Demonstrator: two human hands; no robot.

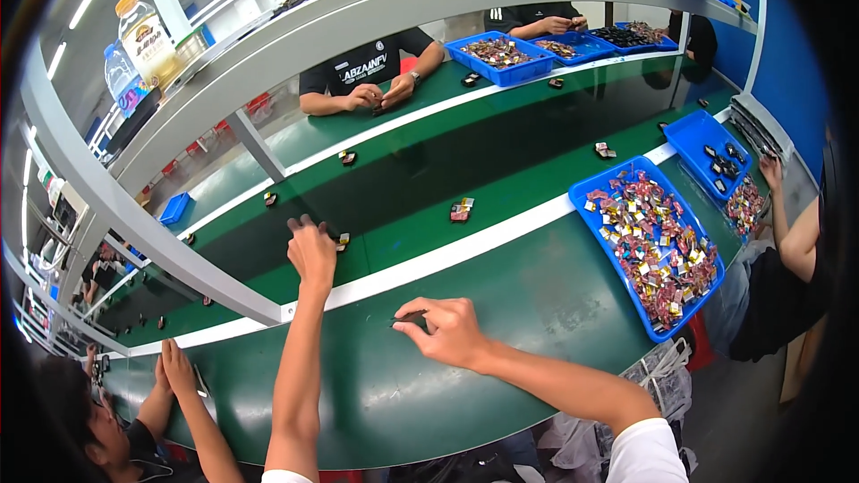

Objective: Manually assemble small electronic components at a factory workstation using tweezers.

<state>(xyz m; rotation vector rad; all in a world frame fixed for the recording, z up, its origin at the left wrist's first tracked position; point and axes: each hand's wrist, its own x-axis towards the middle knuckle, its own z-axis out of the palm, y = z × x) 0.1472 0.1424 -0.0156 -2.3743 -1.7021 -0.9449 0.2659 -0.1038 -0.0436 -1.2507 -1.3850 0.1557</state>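
Observation:
My left hand [313, 252] reaches out over the dark conveyor belt, its fingertips smeared by motion. Right beside it lies a small part with a yellow-and-white piece [344, 240], partly hidden by the hand. Above the green worktop [528, 295], my right hand [445, 331] is closed in a pinch. Between its thumb and forefinger sits a small black part [409, 319], mostly covered by the fingers. Farther along the belt, another small part in red, white and yellow [461, 209] lies ahead of my right hand.
A blue tray [582, 190] heaped with small coloured parts stands at my right. Beyond it is a second blue tray [693, 161] with black parts. Co-workers sit across the belt and on both sides. A grey shelf post [170, 246] slants down at the left.

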